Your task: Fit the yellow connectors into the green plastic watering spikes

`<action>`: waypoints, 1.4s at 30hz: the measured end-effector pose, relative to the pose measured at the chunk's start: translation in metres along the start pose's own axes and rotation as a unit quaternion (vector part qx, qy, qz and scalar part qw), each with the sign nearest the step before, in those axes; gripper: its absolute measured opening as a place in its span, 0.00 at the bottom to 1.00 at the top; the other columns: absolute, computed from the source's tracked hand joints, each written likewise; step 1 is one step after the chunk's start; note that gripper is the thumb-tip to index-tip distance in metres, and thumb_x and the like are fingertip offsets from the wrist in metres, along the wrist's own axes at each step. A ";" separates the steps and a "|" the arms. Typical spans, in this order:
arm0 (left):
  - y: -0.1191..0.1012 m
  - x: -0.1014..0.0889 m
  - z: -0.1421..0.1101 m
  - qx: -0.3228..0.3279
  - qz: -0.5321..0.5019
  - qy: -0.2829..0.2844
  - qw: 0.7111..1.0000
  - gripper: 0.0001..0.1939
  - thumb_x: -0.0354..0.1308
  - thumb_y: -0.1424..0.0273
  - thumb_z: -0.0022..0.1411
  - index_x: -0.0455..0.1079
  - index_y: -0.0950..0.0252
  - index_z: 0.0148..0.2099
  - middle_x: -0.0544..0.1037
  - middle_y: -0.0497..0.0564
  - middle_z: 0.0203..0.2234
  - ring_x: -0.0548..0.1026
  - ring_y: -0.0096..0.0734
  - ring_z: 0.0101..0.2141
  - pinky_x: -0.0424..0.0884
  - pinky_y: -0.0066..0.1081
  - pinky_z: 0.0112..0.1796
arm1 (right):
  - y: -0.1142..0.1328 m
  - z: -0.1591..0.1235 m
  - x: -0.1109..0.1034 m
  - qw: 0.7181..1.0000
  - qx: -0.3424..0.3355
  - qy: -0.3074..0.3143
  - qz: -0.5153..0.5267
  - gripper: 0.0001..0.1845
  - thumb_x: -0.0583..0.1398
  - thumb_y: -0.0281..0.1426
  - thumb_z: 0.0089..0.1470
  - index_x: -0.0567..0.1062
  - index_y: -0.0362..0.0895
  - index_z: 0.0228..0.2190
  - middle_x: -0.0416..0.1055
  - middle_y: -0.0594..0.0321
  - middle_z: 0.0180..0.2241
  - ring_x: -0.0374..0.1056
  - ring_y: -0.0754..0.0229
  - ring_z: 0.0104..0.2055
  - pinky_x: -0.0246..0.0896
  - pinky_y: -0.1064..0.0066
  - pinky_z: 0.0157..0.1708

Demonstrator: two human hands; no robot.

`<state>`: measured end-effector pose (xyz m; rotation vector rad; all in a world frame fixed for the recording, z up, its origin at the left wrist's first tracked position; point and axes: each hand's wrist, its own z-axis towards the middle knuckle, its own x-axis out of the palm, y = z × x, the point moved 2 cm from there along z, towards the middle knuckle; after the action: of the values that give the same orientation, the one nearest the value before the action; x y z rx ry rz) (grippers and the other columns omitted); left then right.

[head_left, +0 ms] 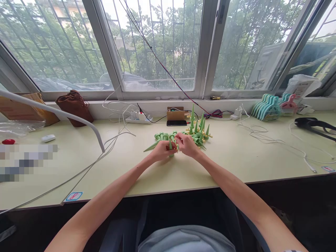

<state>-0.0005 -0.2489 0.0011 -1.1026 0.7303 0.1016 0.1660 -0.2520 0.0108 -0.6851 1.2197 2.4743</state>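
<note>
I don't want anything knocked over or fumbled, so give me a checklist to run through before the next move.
1. Left hand has a grip on a green spike: ok, its tip points up between thumb and fingers.
2. Right hand is close to the left: ok, the fingertips are beside the held spike.
3. Right fingers have a firm hold on a part: cannot tell, too small and partly hidden.
4. Standing spikes are upright: ok, just beyond the right hand.
5. Right hand has free room around it: not ok, loose and standing green parts crowd it.
6. White cables are away from the hands: ok, off to the left.
</note>
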 end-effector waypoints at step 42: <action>-0.003 -0.009 0.004 -0.003 -0.119 -0.163 0.979 0.22 0.63 0.50 0.57 0.71 0.66 0.31 0.70 0.47 0.20 0.64 0.21 0.19 0.58 0.24 0.19 | -0.003 0.000 0.004 0.999 -0.019 0.030 0.023 0.08 0.56 0.34 0.62 0.72 0.43 0.36 0.75 0.61 0.32 0.64 0.64 0.26 0.58 0.72 0.31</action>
<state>-0.0039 -0.2446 0.0098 -1.1373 0.3017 0.0793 0.1640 -0.2497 0.0070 -0.7533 1.2257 2.5371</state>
